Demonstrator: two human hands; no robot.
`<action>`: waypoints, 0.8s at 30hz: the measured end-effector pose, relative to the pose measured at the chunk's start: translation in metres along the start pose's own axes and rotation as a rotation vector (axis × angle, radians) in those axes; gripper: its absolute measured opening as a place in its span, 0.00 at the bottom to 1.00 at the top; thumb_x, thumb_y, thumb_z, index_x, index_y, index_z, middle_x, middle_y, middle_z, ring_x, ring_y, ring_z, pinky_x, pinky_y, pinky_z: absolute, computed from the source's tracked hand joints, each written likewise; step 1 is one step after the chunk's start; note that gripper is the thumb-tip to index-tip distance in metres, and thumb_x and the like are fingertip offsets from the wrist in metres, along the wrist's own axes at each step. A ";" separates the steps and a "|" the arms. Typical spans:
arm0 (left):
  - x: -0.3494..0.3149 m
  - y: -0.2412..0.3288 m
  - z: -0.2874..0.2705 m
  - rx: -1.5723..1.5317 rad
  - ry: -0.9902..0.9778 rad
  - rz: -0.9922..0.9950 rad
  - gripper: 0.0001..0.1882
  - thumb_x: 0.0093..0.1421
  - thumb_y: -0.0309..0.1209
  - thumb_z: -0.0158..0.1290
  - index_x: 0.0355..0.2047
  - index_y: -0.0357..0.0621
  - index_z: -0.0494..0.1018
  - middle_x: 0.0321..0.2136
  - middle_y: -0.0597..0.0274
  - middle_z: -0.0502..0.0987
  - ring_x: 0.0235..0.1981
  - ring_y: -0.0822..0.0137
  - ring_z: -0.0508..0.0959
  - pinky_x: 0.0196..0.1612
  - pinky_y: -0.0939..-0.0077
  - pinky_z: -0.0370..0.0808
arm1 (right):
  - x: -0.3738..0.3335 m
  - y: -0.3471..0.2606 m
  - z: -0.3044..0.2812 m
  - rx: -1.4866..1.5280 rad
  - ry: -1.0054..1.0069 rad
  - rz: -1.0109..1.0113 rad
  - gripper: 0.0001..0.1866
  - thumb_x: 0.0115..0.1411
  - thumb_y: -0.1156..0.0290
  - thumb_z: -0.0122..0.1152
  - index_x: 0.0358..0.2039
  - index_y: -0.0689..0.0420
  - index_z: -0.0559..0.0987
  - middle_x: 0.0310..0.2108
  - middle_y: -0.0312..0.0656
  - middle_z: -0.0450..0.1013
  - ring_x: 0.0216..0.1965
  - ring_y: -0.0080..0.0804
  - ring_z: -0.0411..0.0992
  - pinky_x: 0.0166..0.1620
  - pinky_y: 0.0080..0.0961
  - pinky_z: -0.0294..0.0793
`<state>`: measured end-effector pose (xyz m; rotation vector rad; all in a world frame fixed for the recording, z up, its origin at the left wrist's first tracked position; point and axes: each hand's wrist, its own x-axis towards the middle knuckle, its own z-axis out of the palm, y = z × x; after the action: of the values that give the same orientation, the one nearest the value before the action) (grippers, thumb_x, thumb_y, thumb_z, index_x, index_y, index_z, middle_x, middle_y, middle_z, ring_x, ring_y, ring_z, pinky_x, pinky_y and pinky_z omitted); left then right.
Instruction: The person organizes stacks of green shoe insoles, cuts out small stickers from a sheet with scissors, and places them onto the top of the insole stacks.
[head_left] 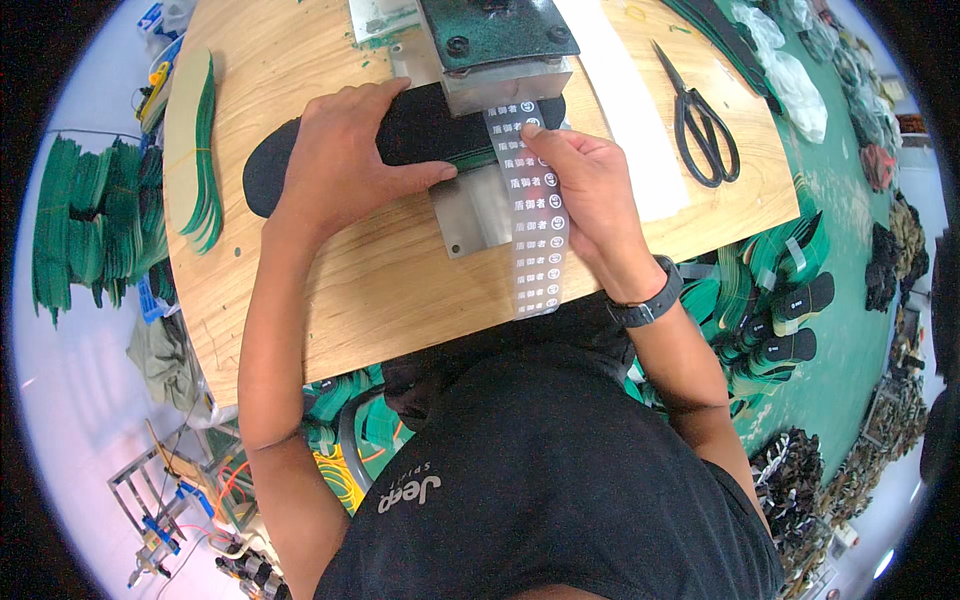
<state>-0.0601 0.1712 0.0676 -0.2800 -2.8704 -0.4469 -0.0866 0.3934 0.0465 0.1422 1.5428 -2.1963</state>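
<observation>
A black shoe insole (pixel 425 122), with green layers showing along its near edge, lies across a metal plate (pixel 460 225) on the wooden table. My left hand (pixel 345 150) spans the insole, thumb at the near edge and fingers toward the far edge, holding it. A translucent strip (pixel 538 225) printed with rows of white marks runs over the insole's right part and hangs toward the table's front edge. Its right side is pinched by my right hand (pixel 590 185), near the insole. Above both sits the metal block of a press (pixel 508 85), which hides part of the insole and the strip's far end.
Black-handled scissors (pixel 706 135) lie at the right of the table (pixel 350 310). A thin stack of insoles (pixel 205 150) rests at the left, and a white sheet (pixel 640 130) extends behind my right hand. Bundled green insoles (pixel 785 300) fill the floor at right.
</observation>
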 end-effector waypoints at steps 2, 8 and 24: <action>0.000 0.000 0.000 -0.004 -0.005 -0.005 0.41 0.39 0.47 0.67 0.53 0.45 0.69 0.43 0.50 0.75 0.46 0.50 0.71 0.54 0.62 0.64 | 0.001 -0.001 -0.001 0.001 -0.003 0.013 0.12 0.58 0.69 0.60 0.21 0.62 0.77 0.18 0.35 0.72 0.16 0.16 0.67 0.19 0.13 0.63; 0.000 0.001 -0.002 -0.025 -0.032 -0.014 0.41 0.38 0.46 0.67 0.53 0.45 0.69 0.43 0.51 0.75 0.47 0.51 0.71 0.55 0.63 0.63 | 0.001 -0.001 -0.001 -0.020 -0.008 0.020 0.12 0.59 0.68 0.60 0.23 0.62 0.77 0.19 0.35 0.73 0.17 0.16 0.67 0.20 0.13 0.64; -0.008 -0.005 -0.001 -0.145 0.126 0.152 0.21 0.43 0.33 0.66 0.39 0.45 0.75 0.49 0.59 0.74 0.50 0.56 0.71 0.56 0.65 0.65 | -0.001 0.005 -0.011 -0.043 -0.151 -0.056 0.11 0.61 0.68 0.56 0.26 0.61 0.78 0.23 0.34 0.73 0.21 0.15 0.68 0.24 0.12 0.66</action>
<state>-0.0534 0.1648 0.0655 -0.4730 -2.6749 -0.6214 -0.0856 0.4025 0.0385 -0.0785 1.5253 -2.1607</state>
